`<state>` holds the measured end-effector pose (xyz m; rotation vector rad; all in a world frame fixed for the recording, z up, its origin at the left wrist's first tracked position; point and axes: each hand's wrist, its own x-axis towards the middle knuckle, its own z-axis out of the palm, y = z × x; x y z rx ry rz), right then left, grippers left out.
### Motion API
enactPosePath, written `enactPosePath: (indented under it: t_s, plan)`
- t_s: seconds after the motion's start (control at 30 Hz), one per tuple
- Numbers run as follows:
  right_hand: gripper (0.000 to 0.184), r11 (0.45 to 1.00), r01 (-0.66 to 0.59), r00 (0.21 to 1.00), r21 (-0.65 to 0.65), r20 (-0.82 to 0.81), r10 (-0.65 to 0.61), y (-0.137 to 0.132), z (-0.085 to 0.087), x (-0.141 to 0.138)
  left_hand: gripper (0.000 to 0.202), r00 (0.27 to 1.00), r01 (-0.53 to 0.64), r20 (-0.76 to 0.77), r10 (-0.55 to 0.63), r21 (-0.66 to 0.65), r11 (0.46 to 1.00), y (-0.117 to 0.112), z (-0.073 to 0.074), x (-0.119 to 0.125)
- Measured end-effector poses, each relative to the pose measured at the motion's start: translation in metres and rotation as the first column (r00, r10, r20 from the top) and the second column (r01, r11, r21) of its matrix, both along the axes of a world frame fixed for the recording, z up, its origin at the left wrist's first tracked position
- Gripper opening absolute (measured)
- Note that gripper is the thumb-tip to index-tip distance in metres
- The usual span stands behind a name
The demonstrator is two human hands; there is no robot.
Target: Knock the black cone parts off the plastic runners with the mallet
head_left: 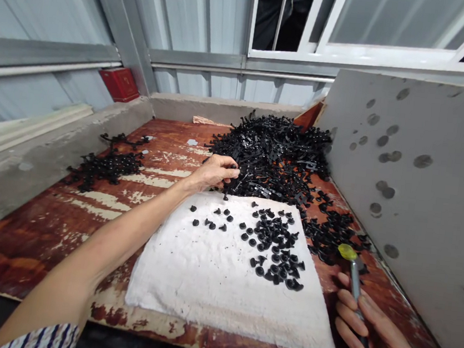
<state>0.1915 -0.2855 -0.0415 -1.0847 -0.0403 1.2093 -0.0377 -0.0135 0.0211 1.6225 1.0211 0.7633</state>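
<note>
My left hand (215, 172) reaches to the near edge of a large heap of black plastic parts (277, 145). Its fingers are closed in a pinch on a small black plastic part (226, 191), which hangs down below them. At the lower right my right hand (369, 329) is wrapped round a tool with a dark handle and a metal shaft (355, 280). A yellow, see-through round piece (347, 251) sits at the tool's tip. Between the hands lies a white cloth (212, 278), with many small black round-headed pieces (277, 238) scattered over its right half.
A smaller pile of black parts (109, 165) lies on the left of the worn red-brown table (84, 224). More black parts (330, 230) are spread right of the cloth. A pale spotted board (421, 207) stands along the right. A red box (119, 84) rests on the ledge.
</note>
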Motion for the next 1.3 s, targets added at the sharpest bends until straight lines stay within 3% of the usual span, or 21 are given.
enactPosePath:
  t_s: [0.07, 0.23, 0.37, 0.47, 0.6, 0.8, 1.0, 1.17, 1.3]
  plan:
    - [0.051, 1.000, -0.017, 1.000, 0.019, -0.002, 0.017, 0.000, -0.002, 0.001, 0.015, 1.000, 0.026, -0.003, -0.026, 0.003, 1.000, -0.001, 0.000, 0.000]
    - [0.046, 0.998, -0.023, 0.999, 0.058, -0.021, 0.024, -0.001, -0.004, 0.001, 0.011, 0.990, 0.129, -0.076, -0.117, 0.180, 0.975, 0.002, -0.003, 0.005]
    - [0.047, 0.998, -0.015, 0.999, 0.067, -0.027, 0.016, -0.001, -0.004, 0.001, 0.006, 0.999, -0.041, -0.014, 0.046, 0.258, 0.965, 0.007, 0.004, 0.011]
    - [0.048, 0.997, -0.009, 1.000, 0.071, -0.027, 0.011, -0.001, -0.006, 0.001, 0.006, 0.985, -0.164, 0.077, 0.152, 0.185, 0.969, 0.009, 0.013, 0.010]
    - [0.050, 0.998, -0.024, 1.000, 0.059, -0.007, 0.024, -0.002, -0.005, 0.001, 0.011, 0.965, -0.214, 0.168, 0.204, 0.043, 0.976, 0.008, 0.014, 0.003]
    - [0.050, 0.998, -0.027, 0.999, 0.061, 0.028, 0.026, 0.000, 0.000, -0.001, 0.026, 0.963, -0.180, 0.196, 0.188, -0.058, 0.982, 0.002, 0.006, 0.003]
    - [0.055, 0.999, -0.019, 1.000, 0.051, 0.022, 0.018, 0.001, -0.002, 0.001, 0.029, 0.959, -0.072, 0.260, 0.115, -0.168, 0.983, -0.007, 0.015, 0.012]
    - [0.054, 0.998, -0.011, 0.998, 0.066, 0.065, 0.006, 0.002, 0.004, -0.001, 0.032, 0.941, 0.173, 0.324, -0.095, -0.222, 0.960, -0.039, 0.025, 0.024]
    - [0.052, 0.988, -0.040, 0.977, 0.147, 0.213, 0.007, -0.002, 0.005, -0.014, 0.027, 0.959, 0.214, 0.231, -0.166, -0.201, 0.956, -0.091, 0.020, 0.039]
